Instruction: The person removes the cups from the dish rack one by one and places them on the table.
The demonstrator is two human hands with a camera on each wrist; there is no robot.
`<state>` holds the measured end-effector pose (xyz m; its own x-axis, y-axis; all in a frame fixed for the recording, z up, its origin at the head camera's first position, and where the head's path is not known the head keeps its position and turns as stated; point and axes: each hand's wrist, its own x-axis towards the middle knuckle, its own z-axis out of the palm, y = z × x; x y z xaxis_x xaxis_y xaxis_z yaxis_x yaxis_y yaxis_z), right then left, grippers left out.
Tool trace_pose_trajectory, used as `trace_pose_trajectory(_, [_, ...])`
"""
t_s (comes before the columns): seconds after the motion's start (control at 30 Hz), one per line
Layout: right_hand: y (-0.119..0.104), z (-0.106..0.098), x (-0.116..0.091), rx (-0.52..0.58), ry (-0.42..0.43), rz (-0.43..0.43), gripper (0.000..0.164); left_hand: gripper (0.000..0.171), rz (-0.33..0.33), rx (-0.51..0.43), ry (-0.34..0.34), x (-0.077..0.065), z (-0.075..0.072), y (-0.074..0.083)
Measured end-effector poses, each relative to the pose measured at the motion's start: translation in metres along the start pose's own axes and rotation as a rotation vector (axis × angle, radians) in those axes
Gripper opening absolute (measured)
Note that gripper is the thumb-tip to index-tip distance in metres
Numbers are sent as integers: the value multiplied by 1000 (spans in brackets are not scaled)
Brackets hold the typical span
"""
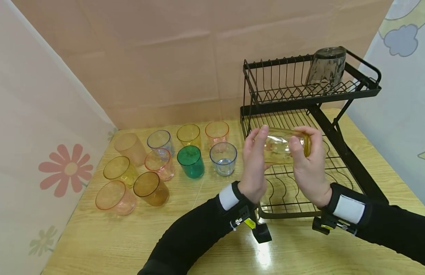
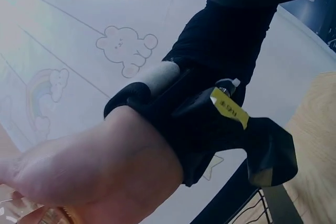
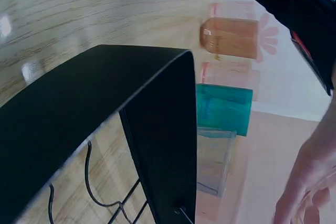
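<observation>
A yellow drinking glass (image 1: 281, 147) lies sideways between my two hands, over the lower tier of the black dish rack (image 1: 290, 216). My left hand (image 1: 254, 168) holds its left end, with the fingertips up along the side. At the other end my right hand (image 1: 310, 168) grips it, the thumb on the near side and the fingers curled over the top. In the left wrist view, part of the glass (image 2: 50, 214) shows at the bottom left corner, mostly covered by a hand.
Several coloured glasses stand left of the rack, among them a green glass (image 1: 191, 162), an amber glass (image 1: 151, 189) and a blue-rimmed clear glass (image 1: 223, 159). A grey glass (image 1: 326, 68) is upside down on the upper tier. Fabric walls (image 1: 157, 68) enclose the table (image 1: 205, 244).
</observation>
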<state>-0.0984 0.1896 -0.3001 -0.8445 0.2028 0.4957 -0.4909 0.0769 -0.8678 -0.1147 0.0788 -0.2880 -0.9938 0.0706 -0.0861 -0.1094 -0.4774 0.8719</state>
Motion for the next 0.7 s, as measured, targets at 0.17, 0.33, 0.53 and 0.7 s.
trace_pose_trajectory(0.17, [6,9,-1,-10,-29,-37,25,48,58,-47,84,4,0,-4])
trace_pose_trajectory(0.33, [8,11,-3,-53,-68,-101,29,45,115,-38,88,3,-7,-6])
trace_pose_trajectory(0.53, [10,0,-1,-180,-258,-302,48,45,148,23,-26,-1,-29,4])
trace_pose_trajectory(0.7, [8,-16,4,-379,-521,-527,64,54,176,160,-149,-2,-59,14])
